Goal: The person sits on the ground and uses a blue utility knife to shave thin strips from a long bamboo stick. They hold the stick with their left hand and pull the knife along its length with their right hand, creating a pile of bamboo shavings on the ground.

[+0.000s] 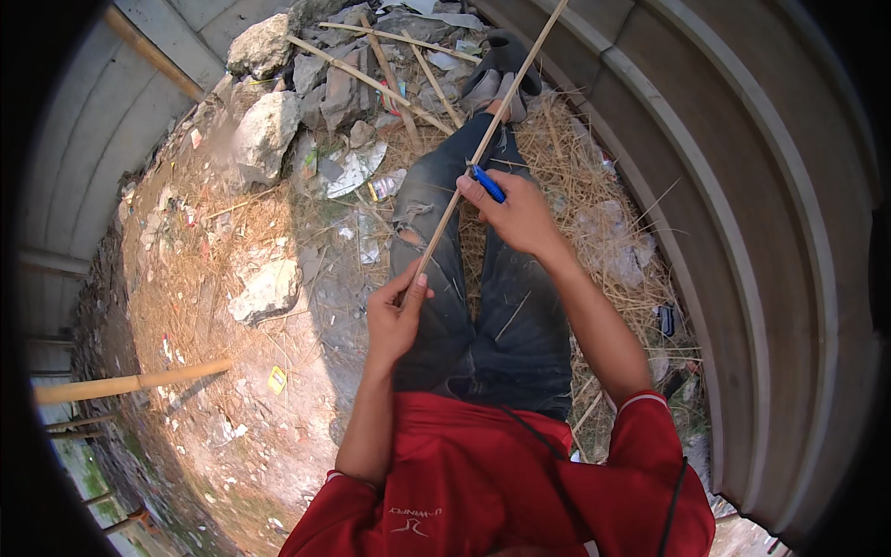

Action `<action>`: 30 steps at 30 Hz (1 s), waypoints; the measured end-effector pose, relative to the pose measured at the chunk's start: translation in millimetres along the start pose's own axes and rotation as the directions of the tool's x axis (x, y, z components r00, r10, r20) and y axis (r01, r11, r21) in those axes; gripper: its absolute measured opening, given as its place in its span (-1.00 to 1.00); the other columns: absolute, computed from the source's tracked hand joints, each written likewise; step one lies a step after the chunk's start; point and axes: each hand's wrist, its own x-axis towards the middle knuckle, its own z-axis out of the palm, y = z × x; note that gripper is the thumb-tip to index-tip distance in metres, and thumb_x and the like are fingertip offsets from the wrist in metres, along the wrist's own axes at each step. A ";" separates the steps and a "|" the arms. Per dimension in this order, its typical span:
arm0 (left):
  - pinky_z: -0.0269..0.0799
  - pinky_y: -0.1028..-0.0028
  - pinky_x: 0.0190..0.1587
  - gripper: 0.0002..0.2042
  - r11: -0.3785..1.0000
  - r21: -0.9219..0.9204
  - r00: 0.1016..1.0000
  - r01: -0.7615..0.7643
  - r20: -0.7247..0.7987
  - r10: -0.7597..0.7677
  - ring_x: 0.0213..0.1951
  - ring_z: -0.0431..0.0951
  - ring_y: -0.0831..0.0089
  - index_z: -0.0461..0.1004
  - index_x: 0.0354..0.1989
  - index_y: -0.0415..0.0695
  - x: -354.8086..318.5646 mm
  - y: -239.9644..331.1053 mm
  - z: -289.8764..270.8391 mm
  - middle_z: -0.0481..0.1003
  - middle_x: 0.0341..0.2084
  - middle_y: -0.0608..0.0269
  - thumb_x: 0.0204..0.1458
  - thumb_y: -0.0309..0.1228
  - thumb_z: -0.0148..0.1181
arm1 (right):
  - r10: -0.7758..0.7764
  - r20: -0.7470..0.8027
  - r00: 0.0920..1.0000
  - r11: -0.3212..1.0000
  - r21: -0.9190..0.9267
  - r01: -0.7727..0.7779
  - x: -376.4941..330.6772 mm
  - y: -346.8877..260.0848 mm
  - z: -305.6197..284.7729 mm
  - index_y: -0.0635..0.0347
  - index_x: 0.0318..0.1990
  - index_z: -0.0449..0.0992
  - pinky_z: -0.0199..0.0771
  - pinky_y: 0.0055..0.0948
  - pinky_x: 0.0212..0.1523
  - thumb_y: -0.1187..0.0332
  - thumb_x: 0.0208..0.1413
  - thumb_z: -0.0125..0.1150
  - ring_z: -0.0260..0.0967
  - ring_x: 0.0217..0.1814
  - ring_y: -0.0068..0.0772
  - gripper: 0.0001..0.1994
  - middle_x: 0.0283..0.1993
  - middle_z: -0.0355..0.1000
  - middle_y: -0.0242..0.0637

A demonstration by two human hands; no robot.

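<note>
A long, thin bamboo strip (514,94) slants across my lap, from my left hand up past my feet to the top edge. My left hand (393,314) is closed round its lower end, thumb along the strip. Farther up, my right hand (520,215) grips a blue-handled knife (489,184) and touches the strip with its thumb. The knife's head rests at the strip; its blade is too small to make out. Beneath the strip stretch my legs in torn dark trousers (520,320), bits of straw on them.
Rocks (267,135) and several loose bamboo strips (367,81) lie past my feet. Dry straw (603,218) and litter cover the ground. A ribbed metal wall (733,176) curves along my right. At the left, a bamboo pole (139,382) juts in.
</note>
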 end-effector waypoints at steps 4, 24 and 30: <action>0.35 0.64 -0.26 -0.62 1.000 0.007 0.998 -0.027 -0.050 0.027 -0.34 0.45 0.71 0.53 0.25 -0.26 6.0 6.0 2.6 0.54 -0.38 0.44 0.32 -0.37 0.26 | -0.200 -0.002 0.980 0.963 -0.185 0.196 -41.9 -5.8 9.2 0.27 -0.27 0.45 0.40 0.07 -0.31 -0.03 0.32 0.18 0.45 -0.36 0.34 -0.55 -0.49 0.43 0.10; 0.41 0.56 -0.16 -0.66 0.961 0.261 0.985 -0.087 -0.123 0.123 -0.23 0.47 0.66 0.57 0.16 -0.36 -6.6 0.1 5.0 0.64 -0.29 0.33 0.35 -0.36 0.20 | -0.161 0.194 0.968 0.884 -0.408 0.228 -20.2 3.1 21.5 0.26 -0.26 0.51 0.48 0.20 -0.30 -0.12 0.35 0.10 0.52 -0.35 0.37 -0.49 -0.50 0.52 0.14; 0.51 0.44 -0.04 -0.67 0.965 0.258 0.993 0.058 -0.117 -0.028 -0.13 0.64 0.47 0.58 0.10 -0.39 -8.1 11.4 5.0 0.71 -0.18 -0.06 0.32 -0.36 0.23 | -0.223 0.254 0.941 0.836 -0.447 0.319 -24.1 9.1 23.2 0.25 -0.22 0.53 0.50 0.23 -0.26 -0.11 0.34 0.11 0.54 -0.35 0.36 -0.50 -0.47 0.54 0.14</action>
